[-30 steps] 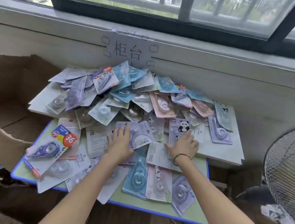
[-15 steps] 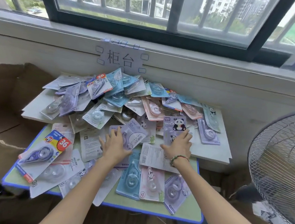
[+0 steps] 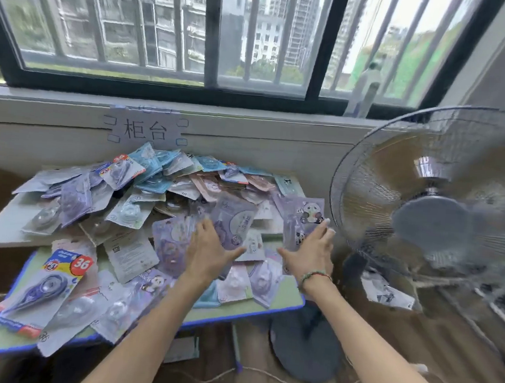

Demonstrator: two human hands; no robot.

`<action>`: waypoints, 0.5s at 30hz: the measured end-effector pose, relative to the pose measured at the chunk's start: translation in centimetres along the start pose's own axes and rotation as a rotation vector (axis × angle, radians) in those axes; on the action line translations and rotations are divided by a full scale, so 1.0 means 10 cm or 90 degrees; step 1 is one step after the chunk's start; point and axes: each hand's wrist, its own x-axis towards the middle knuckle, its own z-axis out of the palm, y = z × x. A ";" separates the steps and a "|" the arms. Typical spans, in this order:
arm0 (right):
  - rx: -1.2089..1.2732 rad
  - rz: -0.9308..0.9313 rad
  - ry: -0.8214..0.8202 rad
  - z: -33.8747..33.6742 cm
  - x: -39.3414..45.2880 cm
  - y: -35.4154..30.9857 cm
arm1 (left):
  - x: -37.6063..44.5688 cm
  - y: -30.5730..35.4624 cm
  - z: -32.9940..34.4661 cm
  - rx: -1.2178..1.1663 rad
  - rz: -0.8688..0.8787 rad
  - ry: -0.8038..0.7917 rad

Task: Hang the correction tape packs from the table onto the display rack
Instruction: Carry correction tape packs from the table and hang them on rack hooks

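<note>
L hand grips flat purple pack, R hand glossy panda pack, fingers curled.

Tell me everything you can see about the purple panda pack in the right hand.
The purple panda pack is a flat card, apparently under clear plastic, printed with a cartoon panda near its top. It looks lifted and tilted at the pile's right edge, close to the fan. The right hand holds its lower right edge. Motion blur hides its lettering.

Packs heaped against the wall cover nearly all the bench, the standing fan crowds its right edge just beside the right hand, and only the near side lies open to the arms
</note>
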 end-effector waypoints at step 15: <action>-0.019 0.278 0.275 -1.63 -1.54 1.72 | -1.69 1.64 0.66 -0.095 0.316 -0.171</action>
